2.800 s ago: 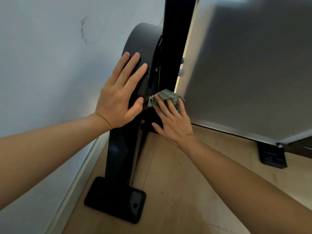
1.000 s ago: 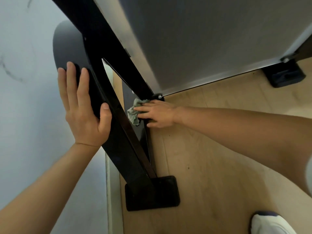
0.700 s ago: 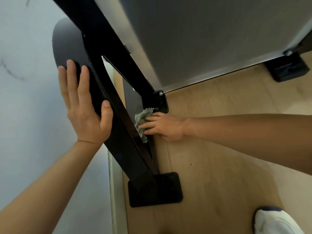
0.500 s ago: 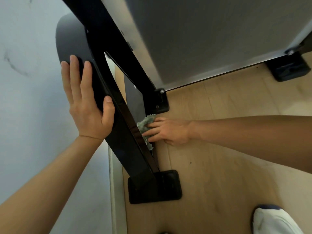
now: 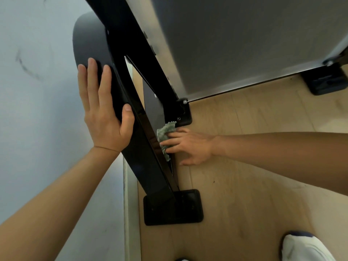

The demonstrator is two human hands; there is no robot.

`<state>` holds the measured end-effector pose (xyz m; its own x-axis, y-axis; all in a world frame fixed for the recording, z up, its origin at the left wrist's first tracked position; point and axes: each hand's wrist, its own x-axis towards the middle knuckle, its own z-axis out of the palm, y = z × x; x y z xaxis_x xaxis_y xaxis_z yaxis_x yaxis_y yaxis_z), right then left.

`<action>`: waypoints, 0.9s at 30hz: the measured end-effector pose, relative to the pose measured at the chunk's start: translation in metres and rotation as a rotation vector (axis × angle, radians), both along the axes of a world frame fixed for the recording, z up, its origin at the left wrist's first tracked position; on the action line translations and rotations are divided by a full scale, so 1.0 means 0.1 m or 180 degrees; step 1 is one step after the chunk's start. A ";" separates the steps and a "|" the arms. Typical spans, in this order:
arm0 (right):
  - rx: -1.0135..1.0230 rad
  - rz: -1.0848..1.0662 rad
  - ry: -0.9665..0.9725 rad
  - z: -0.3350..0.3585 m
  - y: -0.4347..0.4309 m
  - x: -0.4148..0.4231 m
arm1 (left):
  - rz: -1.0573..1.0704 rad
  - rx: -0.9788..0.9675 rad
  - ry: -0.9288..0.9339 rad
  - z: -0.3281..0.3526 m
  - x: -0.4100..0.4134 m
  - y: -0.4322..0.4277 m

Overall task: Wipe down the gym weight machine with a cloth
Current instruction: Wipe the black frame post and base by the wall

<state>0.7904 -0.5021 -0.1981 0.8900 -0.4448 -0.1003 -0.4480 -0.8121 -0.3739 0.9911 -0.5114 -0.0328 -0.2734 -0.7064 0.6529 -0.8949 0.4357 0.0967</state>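
Head view looks down on one pale wall (image 5: 37, 91) to your left and one light wood floor (image 5: 254, 185) to your right, with the weight machine (image 5: 146, 166) standing between them. You can count one big grey panel (image 5: 235, 44) on it, one curved black cover (image 5: 88, 40) next to the wall, and glossy black beams slanting down to one flat base plate (image 5: 188, 208) on the floor. A second black foot (image 5: 327, 81) sits at the panel's far corner.

Both of your hands are in view. Your left hand (image 5: 105, 117) lies flat on the curved cover, fingers straight and together, thumb resting against the beam's edge; it holds nothing. Your right hand (image 5: 190, 146) reaches in low from the right, fingers stretched out and thumb spread wide toward the floor.

There is one cloth (image 5: 163, 134). It is trapped between your right fingertips and the lower side of the slanted beam, just below a small black bracket (image 5: 183, 114). It is small, crumpled, pale green, with a ragged edge poking out above your fingers.

One white shoe (image 5: 305, 247) shows at bottom right.
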 end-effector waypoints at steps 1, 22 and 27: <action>-0.0021 0.0020 -0.0009 -0.01 0.00 0.00 | 0.0003 -0.0010 0.0003 0.00 0.00 0.00; 0.2796 -0.2829 -0.1727 0.14 0.46 0.25 | -0.0028 0.0192 0.0066 -0.03 0.08 0.02; 0.4861 -0.3262 -0.1759 0.18 0.66 0.11 | -0.0009 0.0220 0.0049 -0.02 0.09 0.03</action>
<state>0.8016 -0.4357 -0.1797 0.4487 -0.5625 -0.6945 -0.0705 0.7524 -0.6550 0.9998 -0.5085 -0.0352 -0.2659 -0.7493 0.6066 -0.8918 0.4300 0.1403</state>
